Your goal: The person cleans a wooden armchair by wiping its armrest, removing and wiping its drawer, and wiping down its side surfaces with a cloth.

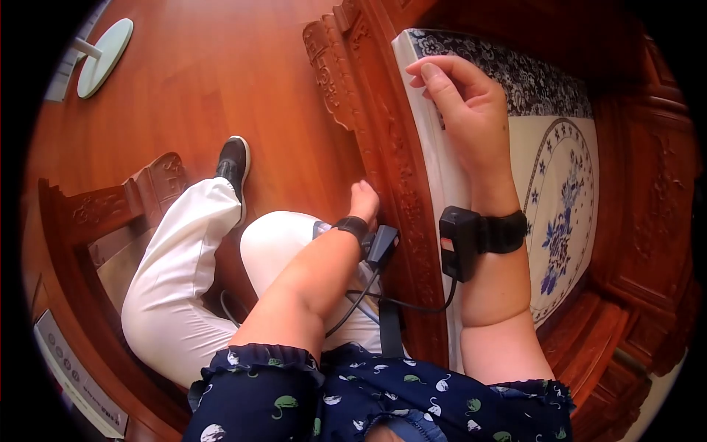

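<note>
My right hand (468, 99) is over the cushion (545, 132), near its patterned dark end. Its fingers are curled and the thumb rests against the fingertips, with no object showing between them. Lower and to the left, my left hand (364, 200) is beside the carved wooden seat edge (401, 169), above my knee. Its fingers are mostly turned out of sight, and nothing held shows. Each wrist wears a black strap with a black box, the right box (458, 243) and the left box (382, 247), joined to cables.
A carved wooden chair part (158, 184) stands at the left, beyond my white trouser leg (173, 265). A round white base (107, 59) is on the wooden floor (243, 66). A printed box or sheet (77, 376) lies at the lower left. Carved wood (648, 177) borders the cushion's right side.
</note>
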Demonstrator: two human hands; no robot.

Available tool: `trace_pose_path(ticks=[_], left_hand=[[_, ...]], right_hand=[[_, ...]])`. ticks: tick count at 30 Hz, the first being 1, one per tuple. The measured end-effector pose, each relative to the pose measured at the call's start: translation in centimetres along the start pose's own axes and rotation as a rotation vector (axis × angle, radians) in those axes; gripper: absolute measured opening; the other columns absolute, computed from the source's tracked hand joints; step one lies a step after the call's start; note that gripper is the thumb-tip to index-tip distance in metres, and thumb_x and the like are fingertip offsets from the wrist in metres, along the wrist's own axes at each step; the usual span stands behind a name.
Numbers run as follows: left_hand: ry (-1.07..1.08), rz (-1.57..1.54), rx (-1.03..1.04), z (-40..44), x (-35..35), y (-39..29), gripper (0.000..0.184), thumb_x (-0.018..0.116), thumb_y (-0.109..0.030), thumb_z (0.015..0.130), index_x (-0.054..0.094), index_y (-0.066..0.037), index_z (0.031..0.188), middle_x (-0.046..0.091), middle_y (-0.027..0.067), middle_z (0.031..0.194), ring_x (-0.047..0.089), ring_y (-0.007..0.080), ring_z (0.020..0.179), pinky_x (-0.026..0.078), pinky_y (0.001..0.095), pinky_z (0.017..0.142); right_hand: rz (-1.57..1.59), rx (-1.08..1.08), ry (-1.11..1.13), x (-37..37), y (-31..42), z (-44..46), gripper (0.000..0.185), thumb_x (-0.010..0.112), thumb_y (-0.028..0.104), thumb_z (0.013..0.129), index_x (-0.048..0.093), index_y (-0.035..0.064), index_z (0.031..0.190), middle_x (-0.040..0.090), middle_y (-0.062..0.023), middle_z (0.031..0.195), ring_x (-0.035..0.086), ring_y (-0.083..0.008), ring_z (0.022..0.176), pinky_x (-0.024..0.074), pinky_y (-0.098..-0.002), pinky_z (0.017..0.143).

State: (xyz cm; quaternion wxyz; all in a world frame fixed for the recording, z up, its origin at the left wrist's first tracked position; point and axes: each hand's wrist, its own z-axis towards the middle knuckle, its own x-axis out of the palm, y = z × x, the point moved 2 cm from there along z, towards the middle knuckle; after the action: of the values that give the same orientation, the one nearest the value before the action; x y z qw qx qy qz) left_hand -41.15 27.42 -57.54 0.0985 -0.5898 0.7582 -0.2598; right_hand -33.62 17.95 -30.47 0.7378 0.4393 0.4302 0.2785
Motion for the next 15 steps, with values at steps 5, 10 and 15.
trace_pose_path(ticks=[5,10,15], left_hand=[[-0.16,-0.014,0.427,5.6,-0.4,-7.5,0.034,0.043,-0.03,0.094,0.043,0.003,0.098,0.055,0.0159,0.091,0.053,0.0205,0.083,0.044,0.0343,0.076],[-0.211,-0.048,0.473,7.7,-0.4,-6.1,0.042,0.048,-0.037,0.092,0.045,0.003,0.102,0.056,0.0115,0.088,0.052,0.016,0.079,0.045,0.0301,0.073],[-0.234,0.089,0.283,4.0,1.0,1.2,0.044,0.041,-0.042,0.092,0.046,0.0,0.103,0.054,0.017,0.1,0.052,0.0232,0.094,0.044,0.0383,0.081]], right_hand=[[0.015,0.035,0.007,0.1,0.4,0.1,0.012,0.058,0.011,0.086,0.067,0.0029,0.085,0.063,-0.0001,0.076,0.056,-0.0049,0.07,0.0436,-0.0187,0.064],[0.047,0.024,-0.007,0.3,0.7,0.1,0.012,0.058,0.011,0.086,0.066,0.0024,0.085,0.064,-0.0011,0.077,0.057,-0.005,0.072,0.0444,-0.0188,0.066],[0.013,0.025,0.013,0.1,0.2,0.4,0.014,0.055,0.012,0.087,0.066,0.0026,0.089,0.065,-0.0022,0.082,0.058,-0.0068,0.076,0.0439,-0.0193,0.07]])
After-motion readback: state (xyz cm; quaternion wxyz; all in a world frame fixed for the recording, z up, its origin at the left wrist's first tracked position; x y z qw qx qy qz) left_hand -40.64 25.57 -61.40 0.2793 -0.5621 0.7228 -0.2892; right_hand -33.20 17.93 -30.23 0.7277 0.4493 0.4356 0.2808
